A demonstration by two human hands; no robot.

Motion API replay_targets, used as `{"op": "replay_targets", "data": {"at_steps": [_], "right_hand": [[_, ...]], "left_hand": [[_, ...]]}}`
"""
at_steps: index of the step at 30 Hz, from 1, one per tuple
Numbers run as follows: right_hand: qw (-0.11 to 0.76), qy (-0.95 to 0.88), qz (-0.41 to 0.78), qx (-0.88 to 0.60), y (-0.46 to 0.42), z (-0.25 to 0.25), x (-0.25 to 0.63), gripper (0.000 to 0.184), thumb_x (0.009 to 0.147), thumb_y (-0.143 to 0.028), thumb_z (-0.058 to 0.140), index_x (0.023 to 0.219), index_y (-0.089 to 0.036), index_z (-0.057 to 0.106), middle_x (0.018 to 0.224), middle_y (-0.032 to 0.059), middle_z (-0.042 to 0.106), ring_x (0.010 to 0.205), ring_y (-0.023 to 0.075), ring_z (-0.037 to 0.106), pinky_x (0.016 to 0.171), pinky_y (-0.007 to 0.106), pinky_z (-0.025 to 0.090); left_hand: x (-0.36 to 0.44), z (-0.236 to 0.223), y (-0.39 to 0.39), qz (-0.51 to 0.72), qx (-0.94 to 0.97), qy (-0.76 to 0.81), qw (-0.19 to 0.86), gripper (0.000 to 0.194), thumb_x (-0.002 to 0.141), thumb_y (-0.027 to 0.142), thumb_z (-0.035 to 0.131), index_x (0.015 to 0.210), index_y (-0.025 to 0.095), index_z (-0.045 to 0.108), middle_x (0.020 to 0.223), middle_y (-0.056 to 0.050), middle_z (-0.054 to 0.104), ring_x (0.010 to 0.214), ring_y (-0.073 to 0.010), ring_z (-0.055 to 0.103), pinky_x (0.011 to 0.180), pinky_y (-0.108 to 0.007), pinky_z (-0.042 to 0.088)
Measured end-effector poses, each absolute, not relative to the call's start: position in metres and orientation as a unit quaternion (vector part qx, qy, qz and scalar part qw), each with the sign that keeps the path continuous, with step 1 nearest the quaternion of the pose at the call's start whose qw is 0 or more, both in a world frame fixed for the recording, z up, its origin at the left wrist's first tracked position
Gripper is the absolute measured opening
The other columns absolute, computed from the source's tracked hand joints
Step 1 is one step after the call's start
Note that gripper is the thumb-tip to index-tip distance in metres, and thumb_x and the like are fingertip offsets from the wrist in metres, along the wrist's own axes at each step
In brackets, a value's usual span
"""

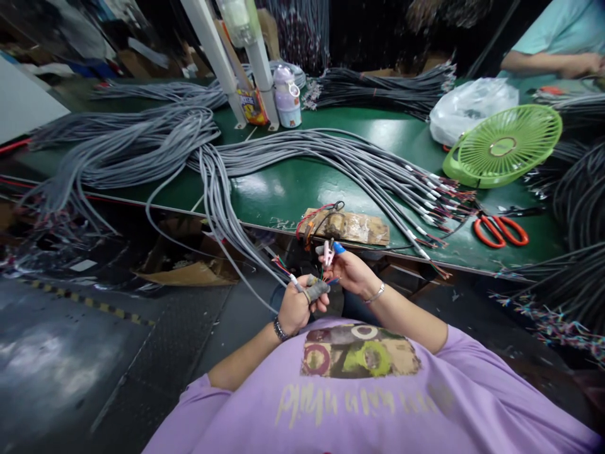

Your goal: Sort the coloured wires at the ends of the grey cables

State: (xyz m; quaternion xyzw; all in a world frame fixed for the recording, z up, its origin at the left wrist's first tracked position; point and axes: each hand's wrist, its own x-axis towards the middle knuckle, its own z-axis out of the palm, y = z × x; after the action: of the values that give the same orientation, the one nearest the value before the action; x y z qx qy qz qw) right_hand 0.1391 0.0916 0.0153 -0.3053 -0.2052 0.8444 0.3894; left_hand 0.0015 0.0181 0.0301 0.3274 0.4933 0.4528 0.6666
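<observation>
In front of my body, my left hand (297, 304) is closed around the end of a grey cable (293, 280), with grey coverings on its thumb and a finger. Thin coloured wires (333, 280) stick out past those fingers toward the other hand. My right hand (355, 272), a blue cover on one fingertip, is closed on a small pale pink clip-like tool (328, 253) just above the wires. Whether the tool touches a wire is too small to tell. Another bundle of grey cables (220, 208) hangs over the table edge toward my left hand.
On the green table (269, 195) lie grey cables (302, 145), a taped wooden board (357, 227), orange-handled scissors (501, 231) and a green fan (505, 146). Behind stand a purple bottle (287, 98) and a plastic bag (472, 107). Another person's arm (543, 63) is at far right.
</observation>
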Motion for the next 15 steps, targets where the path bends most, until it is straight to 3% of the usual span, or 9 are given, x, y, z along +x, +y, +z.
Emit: {"op": "replay_targets", "data": {"at_steps": [3, 8, 15], "right_hand": [[0.415, -0.239, 0.821, -0.31, 0.0897, 0.0156, 0.1371, 0.031, 0.081, -0.046, 0.063, 0.088, -0.016, 0.066, 0.073, 0.0026, 0.064, 0.055, 0.0096, 0.052, 0.053, 0.022, 0.047], [0.486, -0.301, 0.742, -0.35, 0.0863, 0.0095, 0.1337, 0.044, 0.079, -0.059, 0.059, 0.077, -0.015, 0.067, 0.068, 0.0028, 0.063, 0.057, 0.0101, 0.051, 0.055, 0.023, 0.044], [0.425, -0.18, 0.825, -0.327, 0.096, 0.0092, 0.1292, 0.044, 0.079, -0.059, 0.059, 0.078, -0.015, 0.064, 0.067, 0.0039, 0.067, 0.052, 0.0108, 0.053, 0.053, 0.024, 0.046]], "left_hand": [[0.0031, 0.0318, 0.0185, 0.47, 0.322, 0.488, 0.661, 0.032, 0.063, 0.041, 0.075, 0.064, 0.013, 0.06, 0.051, -0.001, 0.062, 0.036, -0.008, 0.053, 0.034, -0.017, 0.025], [0.0063, 0.0335, 0.0211, 0.481, 0.313, 0.482, 0.663, 0.03, 0.064, 0.039, 0.075, 0.065, 0.013, 0.06, 0.052, -0.001, 0.063, 0.036, -0.0083, 0.052, 0.034, -0.018, 0.025], [0.0084, 0.0293, 0.026, 0.49, 0.305, 0.486, 0.657, 0.028, 0.065, 0.039, 0.073, 0.067, 0.013, 0.06, 0.05, -0.002, 0.062, 0.037, -0.0085, 0.053, 0.034, -0.017, 0.025]]}}
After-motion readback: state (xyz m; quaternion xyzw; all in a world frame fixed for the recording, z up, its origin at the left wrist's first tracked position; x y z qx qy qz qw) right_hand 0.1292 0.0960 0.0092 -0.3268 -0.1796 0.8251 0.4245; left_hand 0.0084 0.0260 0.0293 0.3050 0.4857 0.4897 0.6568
